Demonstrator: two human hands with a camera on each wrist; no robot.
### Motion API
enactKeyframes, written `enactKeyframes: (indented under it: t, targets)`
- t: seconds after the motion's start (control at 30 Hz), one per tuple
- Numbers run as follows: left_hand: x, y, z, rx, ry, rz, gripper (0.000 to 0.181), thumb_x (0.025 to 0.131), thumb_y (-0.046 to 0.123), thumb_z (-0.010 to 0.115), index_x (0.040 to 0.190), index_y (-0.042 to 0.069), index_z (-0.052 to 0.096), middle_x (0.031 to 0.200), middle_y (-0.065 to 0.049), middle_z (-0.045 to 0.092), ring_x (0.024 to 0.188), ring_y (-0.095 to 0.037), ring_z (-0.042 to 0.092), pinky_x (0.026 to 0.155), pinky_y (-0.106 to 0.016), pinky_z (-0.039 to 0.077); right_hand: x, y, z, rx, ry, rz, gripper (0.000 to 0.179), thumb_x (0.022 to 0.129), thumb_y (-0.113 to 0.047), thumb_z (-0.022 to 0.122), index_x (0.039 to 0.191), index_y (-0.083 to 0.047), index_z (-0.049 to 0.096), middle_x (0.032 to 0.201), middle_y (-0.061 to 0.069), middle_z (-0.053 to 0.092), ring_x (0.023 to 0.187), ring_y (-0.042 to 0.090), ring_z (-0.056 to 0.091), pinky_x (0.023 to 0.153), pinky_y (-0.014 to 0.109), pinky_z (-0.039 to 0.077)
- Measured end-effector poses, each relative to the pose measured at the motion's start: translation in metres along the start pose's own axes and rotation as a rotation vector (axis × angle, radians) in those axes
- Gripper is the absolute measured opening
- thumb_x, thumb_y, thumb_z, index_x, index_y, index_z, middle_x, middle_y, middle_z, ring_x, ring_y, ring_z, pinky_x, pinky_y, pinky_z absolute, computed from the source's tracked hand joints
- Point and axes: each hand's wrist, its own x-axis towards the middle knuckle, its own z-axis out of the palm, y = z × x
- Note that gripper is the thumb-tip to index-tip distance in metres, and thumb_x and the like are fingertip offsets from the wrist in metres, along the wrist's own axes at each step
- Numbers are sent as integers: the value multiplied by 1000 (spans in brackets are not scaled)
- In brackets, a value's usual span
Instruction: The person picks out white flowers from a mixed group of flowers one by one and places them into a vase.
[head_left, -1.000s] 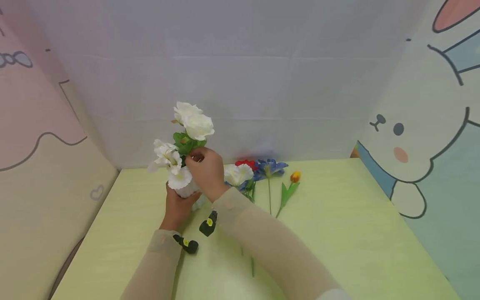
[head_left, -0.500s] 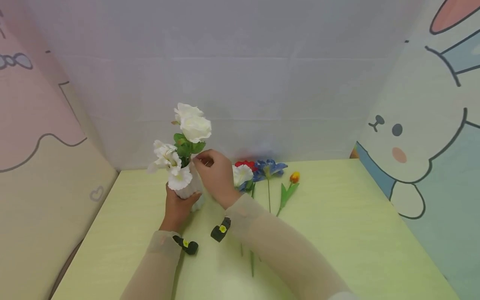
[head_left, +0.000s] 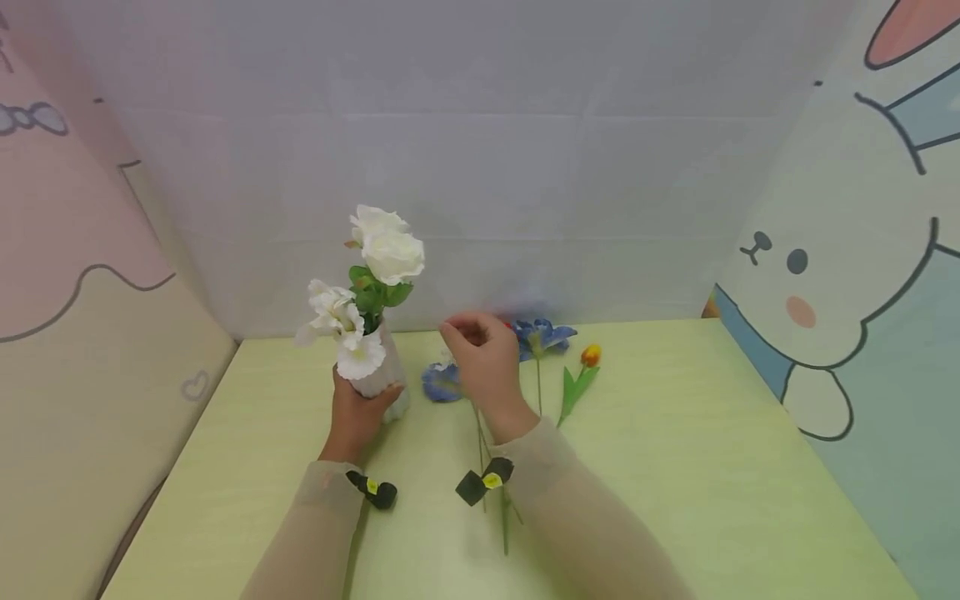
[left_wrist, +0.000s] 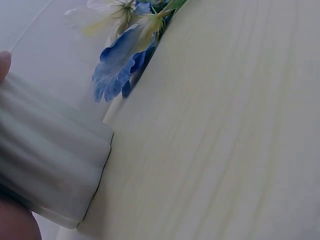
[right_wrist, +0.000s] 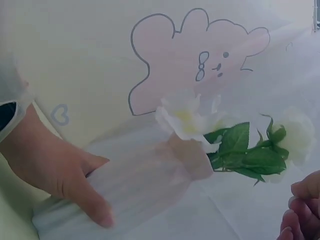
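My left hand [head_left: 358,417] grips the lower part of a white fluted vase [head_left: 382,375] at the left of the table. White roses [head_left: 392,252] with green leaves rise from its mouth, and a white ruffled flower [head_left: 337,321] droops over its left rim. In the right wrist view the left thumb lies across the vase [right_wrist: 145,180]. My right hand [head_left: 491,371] hovers to the right of the vase, fingers loosely bent and holding nothing. Beneath it, partly hidden, lie a blue flower [head_left: 441,383] and other blooms. The left wrist view shows the vase's base [left_wrist: 65,185] on the tabletop.
Another blue flower [head_left: 543,337] lies near the back edge, with a bit of red bloom beside the right hand. An orange tulip [head_left: 591,356] lies further right. Several green stems [head_left: 504,517] point toward the front. A pale back wall [head_left: 465,183] and printed side panels enclose the table.
My right hand has let go of the stem at the vase's mouth and moved right, over the loose flowers. My left hand and the vase have stayed put.
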Motion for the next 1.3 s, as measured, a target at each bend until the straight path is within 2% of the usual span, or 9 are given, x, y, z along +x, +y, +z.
enactKeyframes:
  t: [0.1,0.27,0.5,0.63,0.73,0.93,1.13,1.3]
  targets:
    - [0,1,1,-8,-3,-9,96,87,10,85,155,7,17,147,-21,36,132,-37,40,114,-53,29,0,9,-11,12,-12,11,12,95,-20,77,98,-8,75,90,4,69,80,20,64,71,34,53]
    - [-2,2,1,11,2,-27,97,87,14,85,156,7,17,148,-21,37,133,-36,41,115,-53,29,-7,22,-26,-27,-32,90,14,95,-22,77,100,-10,74,93,3,71,85,21,66,74,35,55]
    - [-4,3,0,19,2,-17,97,87,18,86,155,8,18,144,-20,40,131,-35,43,113,-53,31,-27,44,-32,-77,-32,156,16,95,-18,76,105,-5,73,97,4,72,90,21,67,82,36,56]
    - [-4,3,0,5,-1,-15,98,87,16,86,156,8,17,145,-20,39,131,-36,43,113,-52,31,-37,57,-32,-131,-49,153,20,96,-17,76,111,-3,72,101,3,72,96,21,67,88,40,56]
    - [-3,4,0,12,-1,-27,98,88,17,85,157,8,16,146,-20,40,132,-35,43,114,-52,31,-42,64,-31,-142,-32,160,22,96,-16,75,113,-4,71,104,3,71,99,21,67,90,40,55]
    - [-2,3,0,33,9,7,98,88,17,85,158,8,16,146,-20,38,132,-36,42,113,-54,30,-51,78,-25,-134,-10,162,28,96,-10,73,120,2,68,111,14,70,103,28,67,94,44,54]
    - [-2,2,0,32,11,4,98,88,15,85,157,7,16,147,-20,37,132,-36,41,114,-54,29,-62,96,-20,-282,-10,139,33,95,-13,74,124,2,67,114,15,66,105,32,64,94,48,53]
    - [-4,3,0,42,12,-18,99,88,15,85,157,6,16,147,-21,38,133,-36,41,114,-53,29,-66,107,-21,-383,-12,115,33,94,-13,75,123,0,67,111,12,65,101,28,64,90,44,55]
